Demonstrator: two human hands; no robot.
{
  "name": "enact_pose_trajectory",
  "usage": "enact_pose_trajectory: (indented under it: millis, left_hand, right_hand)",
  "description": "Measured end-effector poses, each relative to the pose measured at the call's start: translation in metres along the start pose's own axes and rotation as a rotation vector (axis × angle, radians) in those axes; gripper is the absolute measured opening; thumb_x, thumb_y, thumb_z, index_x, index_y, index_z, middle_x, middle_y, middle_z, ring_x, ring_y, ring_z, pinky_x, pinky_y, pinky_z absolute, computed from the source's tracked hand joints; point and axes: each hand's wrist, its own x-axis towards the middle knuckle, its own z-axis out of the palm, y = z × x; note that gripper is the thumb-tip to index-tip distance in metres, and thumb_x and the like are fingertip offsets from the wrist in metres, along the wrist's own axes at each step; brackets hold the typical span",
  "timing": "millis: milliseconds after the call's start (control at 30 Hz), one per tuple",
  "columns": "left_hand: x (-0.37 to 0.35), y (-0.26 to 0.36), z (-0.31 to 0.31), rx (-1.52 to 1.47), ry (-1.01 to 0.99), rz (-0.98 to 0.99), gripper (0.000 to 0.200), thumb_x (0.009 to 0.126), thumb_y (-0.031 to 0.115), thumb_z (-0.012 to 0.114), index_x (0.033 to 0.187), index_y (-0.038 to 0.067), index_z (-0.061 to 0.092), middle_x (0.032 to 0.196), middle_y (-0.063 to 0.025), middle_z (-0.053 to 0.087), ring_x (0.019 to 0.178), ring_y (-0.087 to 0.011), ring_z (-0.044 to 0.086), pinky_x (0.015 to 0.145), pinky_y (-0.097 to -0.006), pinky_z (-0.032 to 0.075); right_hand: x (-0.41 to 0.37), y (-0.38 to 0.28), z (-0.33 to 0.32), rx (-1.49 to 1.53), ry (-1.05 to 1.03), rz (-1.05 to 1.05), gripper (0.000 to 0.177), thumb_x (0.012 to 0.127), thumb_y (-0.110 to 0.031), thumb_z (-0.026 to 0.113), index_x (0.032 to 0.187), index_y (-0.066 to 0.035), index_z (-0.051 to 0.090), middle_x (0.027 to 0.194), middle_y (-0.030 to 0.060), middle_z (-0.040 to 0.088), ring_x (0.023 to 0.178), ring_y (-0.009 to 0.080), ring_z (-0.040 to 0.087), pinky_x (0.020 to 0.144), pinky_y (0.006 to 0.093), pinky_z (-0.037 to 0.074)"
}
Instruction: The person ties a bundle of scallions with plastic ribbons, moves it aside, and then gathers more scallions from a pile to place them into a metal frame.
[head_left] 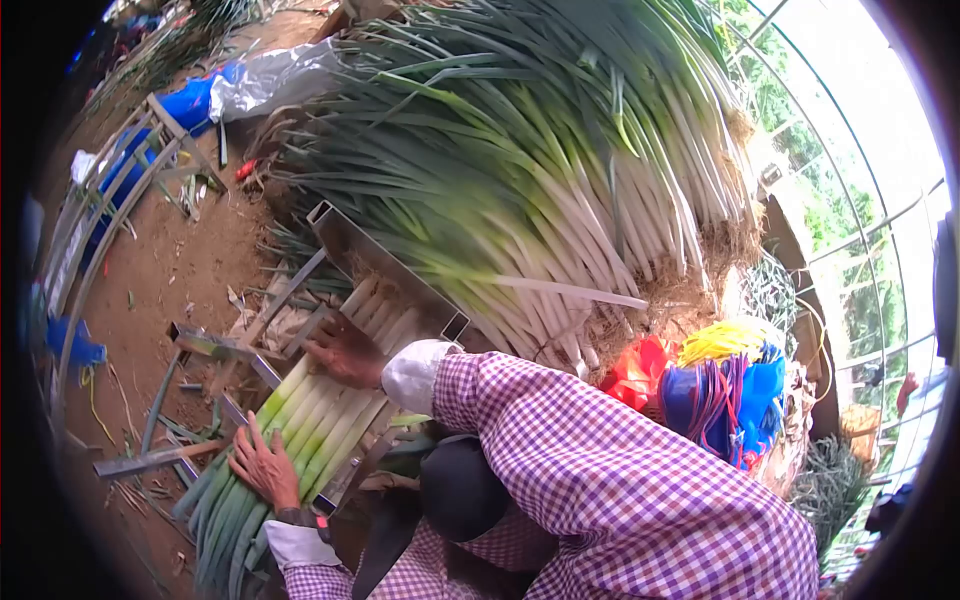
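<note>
A bundle of leeks (325,415) lies side by side in a low metal frame (390,270), roots at the upper end and green leaves hanging over the lower left. My left hand (264,468), with a dark band at the wrist, rests on the leaves with its fingers spread. Farther up the same bundle, my right hand (345,350) lies across the pale stalks, its fingers apart and slightly bent. Both hands touch the leeks without closing round them. Beyond the frame is a large pile of leeks (560,170), white ends toward the right.
Blue, red and yellow ties or bags (720,390) sit at the right beside the pile. Metal bars (160,458) jut out on the left. A curved metal rack (110,210) stands on the brown ground (190,270). A dark rounded shape (465,488) lies below my right arm.
</note>
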Motion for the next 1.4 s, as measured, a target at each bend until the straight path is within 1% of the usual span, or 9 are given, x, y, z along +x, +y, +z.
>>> enact_pose_trajectory:
  millis: [167,233,433,500,700,967,1100,1267,1400]
  left_hand:
    - [-0.002,-0.003,0.0,0.002,-0.035,-0.012,0.053,0.099,0.044,0.05,0.147,0.022,0.046,0.14,-0.0072,0.048,0.134,-0.0248,0.041,0.113,-0.0497,0.025]
    - [0.0,0.002,0.0,-0.03,-0.05,-0.024,0.052,0.098,0.042,0.052,0.146,0.022,0.047,0.139,-0.0075,0.048,0.134,-0.0253,0.041,0.112,-0.0503,0.025]
    - [-0.001,-0.002,-0.001,0.018,-0.07,-0.035,0.054,0.097,0.045,0.054,0.146,0.025,0.046,0.138,-0.0069,0.049,0.134,-0.0248,0.042,0.111,-0.0508,0.027]
    - [0.002,-0.01,0.014,0.036,-0.06,-0.024,0.055,0.097,0.046,0.054,0.147,0.027,0.045,0.138,-0.0063,0.05,0.134,-0.0247,0.042,0.111,-0.0505,0.028]
    - [0.008,-0.026,0.04,0.079,0.009,0.001,0.057,0.095,0.055,0.053,0.147,0.033,0.045,0.137,-0.0029,0.052,0.132,-0.0222,0.045,0.109,-0.0511,0.03]
    - [0.003,-0.024,0.038,0.063,0.057,0.011,0.057,0.095,0.054,0.055,0.147,0.033,0.044,0.135,-0.0038,0.052,0.129,-0.0235,0.048,0.109,-0.053,0.031]
    - [0.005,-0.025,0.041,0.074,0.039,0.01,0.056,0.095,0.053,0.054,0.146,0.033,0.044,0.136,-0.0041,0.052,0.13,-0.0238,0.048,0.11,-0.054,0.03]
    - [0.003,-0.025,0.042,0.053,0.042,0.013,0.056,0.096,0.053,0.053,0.147,0.033,0.044,0.138,-0.0043,0.051,0.131,-0.0238,0.046,0.111,-0.0541,0.029]
    - [0.005,-0.022,0.036,0.069,-0.003,-0.015,0.057,0.096,0.056,0.051,0.147,0.032,0.044,0.138,-0.0044,0.051,0.133,-0.0237,0.044,0.111,-0.0539,0.028]
  right_hand:
    - [0.004,-0.006,-0.003,0.031,-0.086,0.024,0.061,0.087,-0.037,0.065,0.138,-0.009,0.048,0.125,0.0154,0.053,0.128,0.0345,0.045,0.116,0.0593,0.016]
    - [0.003,-0.014,-0.037,0.233,-0.147,0.088,0.071,0.082,-0.032,0.07,0.145,-0.012,0.042,0.139,0.0155,0.047,0.13,0.0373,0.042,0.108,0.053,0.033]
    - [-0.059,-0.041,-0.204,0.441,-0.052,0.128,0.054,0.092,-0.032,0.066,0.138,-0.009,0.051,0.116,0.0174,0.061,0.101,0.0372,0.063,0.084,0.0421,0.055]
    - [-0.099,-0.027,-0.251,0.462,0.065,0.243,0.05,0.085,-0.016,0.069,0.133,-0.009,0.058,0.122,0.0154,0.063,0.109,0.0339,0.063,0.093,0.0404,0.054]
    - [-0.246,0.077,-0.308,-0.442,0.118,0.574,0.038,0.079,-0.015,0.069,0.116,-0.01,0.062,0.102,0.0151,0.062,0.101,0.0322,0.059,0.084,0.0459,0.047]
    - [-0.31,0.039,-0.256,-0.137,-0.153,0.795,0.023,0.073,-0.018,0.075,0.091,-0.008,0.064,0.083,0.0177,0.066,0.079,0.0388,0.067,0.068,0.0519,0.051]
    - [-0.315,0.046,-0.196,-0.079,-0.437,0.968,0.03,0.077,-0.02,0.074,0.102,-0.006,0.067,0.088,0.0194,0.068,0.083,0.04,0.067,0.07,0.0501,0.052]
    - [-0.244,0.071,-0.246,-0.273,0.269,0.872,0.04,0.082,-0.012,0.063,0.121,-0.005,0.057,0.107,0.0212,0.06,0.096,0.039,0.062,0.075,0.0496,0.053]
    - [-0.22,0.122,-0.265,-0.423,0.077,1.032,0.055,0.076,-0.022,0.079,0.121,-0.005,0.053,0.119,0.0186,0.058,0.114,0.0369,0.057,0.084,0.0476,0.052]
